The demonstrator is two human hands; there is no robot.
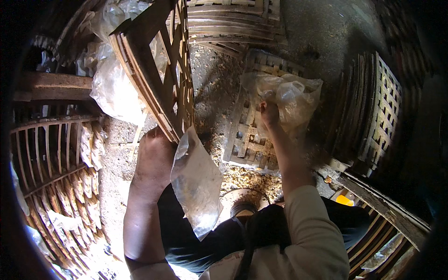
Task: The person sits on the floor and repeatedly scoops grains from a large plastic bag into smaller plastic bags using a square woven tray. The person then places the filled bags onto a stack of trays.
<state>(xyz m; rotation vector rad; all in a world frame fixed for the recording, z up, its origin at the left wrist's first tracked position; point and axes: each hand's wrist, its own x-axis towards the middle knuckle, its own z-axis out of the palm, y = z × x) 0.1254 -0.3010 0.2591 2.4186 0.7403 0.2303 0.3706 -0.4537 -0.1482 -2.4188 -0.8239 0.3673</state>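
Observation:
My left hand (155,140) grips the lower end of a raised woven-slat lattice panel (138,80), which stands tilted; its fingers are largely hidden behind the frame. A cloudy plastic sheet (197,185) hangs just right of that hand, over my lap. My right hand (269,112) is closed on a crumpled clear plastic sheet (295,92). Beneath this plastic, a second lattice panel (241,136) lies on the floor. Whether the plastic is a bag or a loose sheet, I cannot tell.
Lattice panels stand stacked on edge (386,105) at the right, and another pile (231,22) lies at the top. A slatted rack (45,150) with several hanging pale pieces fills the left. Bunched plastic (115,87) lies beside it. Yellowish crumbs (248,178) litter the floor.

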